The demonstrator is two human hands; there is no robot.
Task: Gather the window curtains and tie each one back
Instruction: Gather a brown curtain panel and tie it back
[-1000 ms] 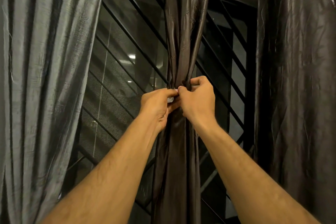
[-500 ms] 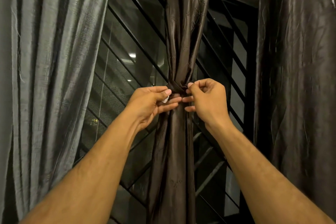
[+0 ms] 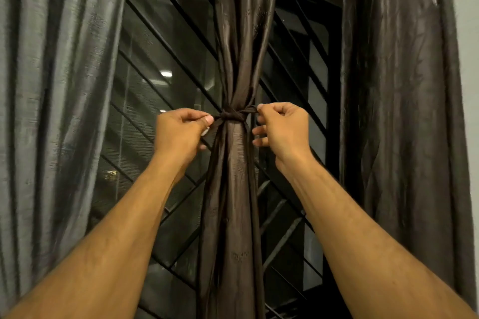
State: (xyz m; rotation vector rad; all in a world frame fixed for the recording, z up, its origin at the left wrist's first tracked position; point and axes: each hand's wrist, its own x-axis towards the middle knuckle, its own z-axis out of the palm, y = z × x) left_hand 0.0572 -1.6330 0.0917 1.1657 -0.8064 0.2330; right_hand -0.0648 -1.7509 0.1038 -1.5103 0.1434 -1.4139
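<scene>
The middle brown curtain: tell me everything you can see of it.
The middle curtain is dark brown, glossy fabric with faint embroidered motifs. It hangs upright before the barred window, gathered into one narrow bundle and cinched by a knotted tie of matching cloth. Above and below the knot it flares slightly in long folds. The left hand pinches one tie end, the right hand the other, one on each side.

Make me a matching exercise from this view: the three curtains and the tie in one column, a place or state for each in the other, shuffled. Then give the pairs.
Things:
1. grey curtain
2. middle brown curtain
3. right brown curtain
4. tie

States:
A. pinched at its ends by left hand and right hand
B. hangs loose at the right
C. gathered into a narrow bundle
D. hangs loose at the left

Pairs: 1-D, 2-C, 3-B, 4-A
</scene>
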